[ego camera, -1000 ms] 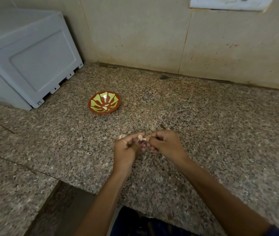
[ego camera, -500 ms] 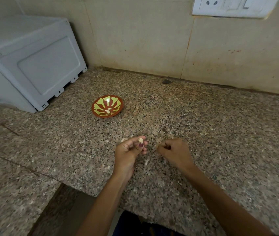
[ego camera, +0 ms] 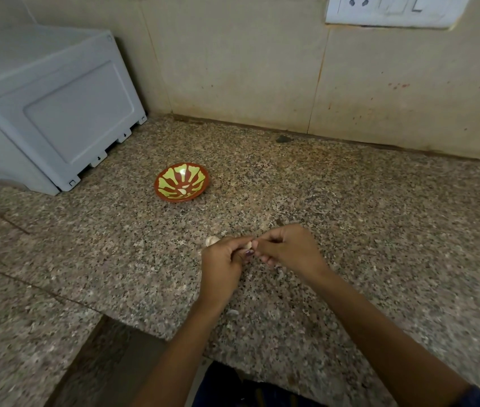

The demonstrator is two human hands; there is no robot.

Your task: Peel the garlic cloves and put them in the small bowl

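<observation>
A small red bowl [ego camera: 168, 195] with a yellow-green pattern stands on the granite counter [ego camera: 350, 207], with pale peeled cloves [ego camera: 184, 188] in it. Nearer to me, my left hand [ego camera: 223, 267] pinches a pale garlic clove [ego camera: 248, 245] between its fingertips. My right hand [ego camera: 290, 248] meets it from the right, its fingertips touching the same clove. More unpeeled garlic [ego camera: 211, 240] lies on the counter just behind my left hand, partly hidden by it.
A grey-white appliance [ego camera: 48, 113] fills the back left corner. A tiled wall with a white socket plate [ego camera: 391, 10] runs along the back. Bits of garlic skin [ego camera: 233, 312] lie near the counter's front edge, which steps down at the lower left.
My right hand, which had drawn away from the clove to the right, has come back and its fingertips touch the clove in my left hand again.
</observation>
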